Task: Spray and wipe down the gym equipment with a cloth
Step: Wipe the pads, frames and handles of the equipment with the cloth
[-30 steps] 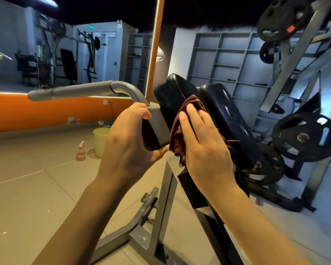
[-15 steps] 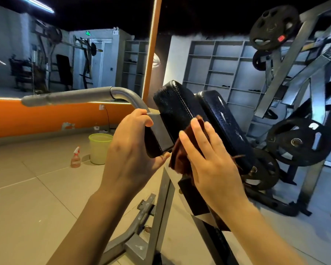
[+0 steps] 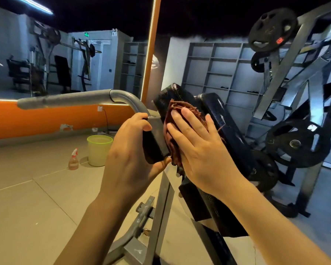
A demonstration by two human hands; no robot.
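A black padded pad [image 3: 225,119] on a grey steel machine frame [image 3: 157,211] tilts up in the middle of the view. My right hand [image 3: 197,148] presses a dark red cloth [image 3: 173,119] flat against the pad's left face, fingers straight and spread. My left hand [image 3: 130,152] grips the grey bracket [image 3: 157,131] where the curved handle bar [image 3: 75,99] joins the pad. A small spray bottle [image 3: 74,159] with pinkish liquid stands on the floor to the left, apart from both hands.
A pale green bucket [image 3: 99,150] stands beside the spray bottle near the orange wall band [image 3: 36,121]. Black weight plates [image 3: 296,144] hang on a steel rack [image 3: 283,77] at the right. Grey shelving [image 3: 218,73] lines the far wall. Tiled floor spreads to the left.
My right hand has slid the cloth up the pad's face from its lower position half a second ago. My left hand keeps its grip on the bracket.
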